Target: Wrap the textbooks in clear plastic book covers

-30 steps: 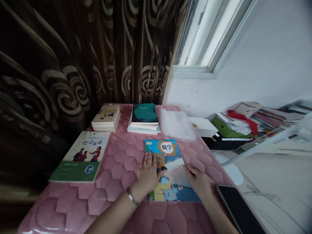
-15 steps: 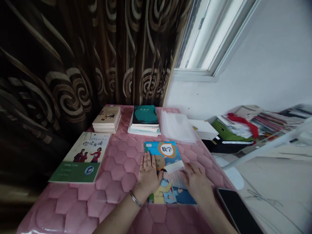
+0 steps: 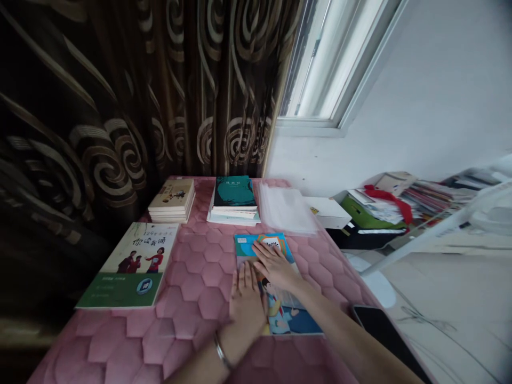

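A blue math textbook (image 3: pixel 298 317) with cartoon figures on its cover lies face up on the pink hexagon-patterned table cover (image 3: pixel 208 256). My left hand (image 3: pixel 248 298), with a silver bangle at the wrist, rests flat on the book's left side, fingers stretched toward its top. Higher on the cover, my right hand (image 3: pixel 276 264) lies flat with its fingers spread over part of the title circle. Neither hand grips anything. Between them they hide much of the cover's middle.
Left lies a green-and-white book (image 3: pixel 132 266). Behind stand a stack of tan books (image 3: pixel 172 197), a stack topped by a teal book (image 3: pixel 234 193), clear plastic sleeves (image 3: pixel 286 208) and a white box (image 3: pixel 330 212). A phone (image 3: pixel 384 336) sits at the right edge.
My right hand has moved from the book's right edge up and left across its cover. My left hand has slid slightly down. The view has shifted a little.
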### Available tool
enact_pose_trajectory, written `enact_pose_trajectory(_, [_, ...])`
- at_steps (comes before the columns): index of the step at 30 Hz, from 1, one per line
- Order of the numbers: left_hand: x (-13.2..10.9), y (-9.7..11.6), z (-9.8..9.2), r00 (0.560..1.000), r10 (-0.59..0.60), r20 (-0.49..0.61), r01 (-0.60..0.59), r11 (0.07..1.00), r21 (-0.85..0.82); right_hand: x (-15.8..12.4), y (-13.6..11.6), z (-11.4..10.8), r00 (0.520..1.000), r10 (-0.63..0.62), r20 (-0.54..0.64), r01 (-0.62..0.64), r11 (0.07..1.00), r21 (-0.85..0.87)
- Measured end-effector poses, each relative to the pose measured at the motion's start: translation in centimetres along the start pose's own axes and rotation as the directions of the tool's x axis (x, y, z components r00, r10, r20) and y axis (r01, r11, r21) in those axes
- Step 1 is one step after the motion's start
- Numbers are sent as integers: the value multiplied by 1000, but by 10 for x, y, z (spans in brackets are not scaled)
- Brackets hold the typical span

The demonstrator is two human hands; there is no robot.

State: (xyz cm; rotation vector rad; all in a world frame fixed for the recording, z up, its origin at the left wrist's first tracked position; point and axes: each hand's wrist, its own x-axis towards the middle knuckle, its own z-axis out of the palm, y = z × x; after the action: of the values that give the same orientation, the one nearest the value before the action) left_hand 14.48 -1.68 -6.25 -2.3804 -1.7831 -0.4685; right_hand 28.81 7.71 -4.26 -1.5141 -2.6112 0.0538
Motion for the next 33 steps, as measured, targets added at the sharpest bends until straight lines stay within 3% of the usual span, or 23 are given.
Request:
enact_pose_trajectory(3, [-39, 19, -1, 990, 133, -56, -135, 990, -32, 11, -3, -12, 999, 32, 29, -33, 999, 33])
enact_pose_trajectory(6, [-59, 30, 2, 986, 158, -53, -157, 988, 10, 29, -5, -30, 995, 37, 97, -43, 997, 67])
enact_pose_trajectory(13, [-46, 44, 20, 987, 153, 57, -160, 973, 169, 83, 10, -47, 977, 23, 212, -34, 998, 45])
enact_pose_trajectory(18, [-47, 54, 23, 981, 192, -14, -176, 922, 345, 102, 20, -50, 955, 35, 296, -38, 999, 6])
enact_pose_trajectory(24, [-48, 52, 12, 951, 307, -42, -277, 903, 329, 115, 26, -57, 919, 79, 385, -79, 997, -17])
enact_pose_trajectory(33, [-35, 66, -3, 981, 121, -154, -69, 949, 308, 127, 27, -58, 881, 93, 464, -115, 993, 20])
